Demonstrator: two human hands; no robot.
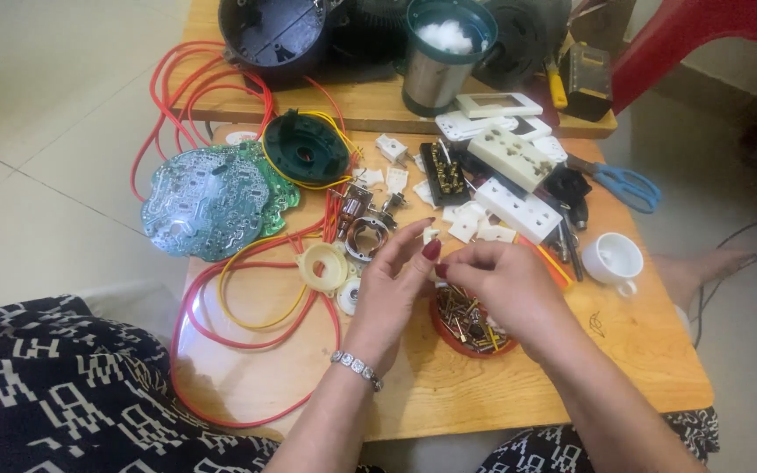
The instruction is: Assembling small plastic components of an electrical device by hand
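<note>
Fingertips of the left hand [396, 278] and right hand [494, 278] are pinched on something tiny, hidden, above the red dish [470, 337] of small metal screws; judged light, slippery, easily dropped.

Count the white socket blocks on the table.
2. One socket block lies near the table's far edge, left of the scissors; the other socket block lies just in front of it, beyond the right hand. More may hide under the clutter.

Both hands [449, 280] meet fingertip to fingertip above a red dish [470, 337] of screws.
</note>
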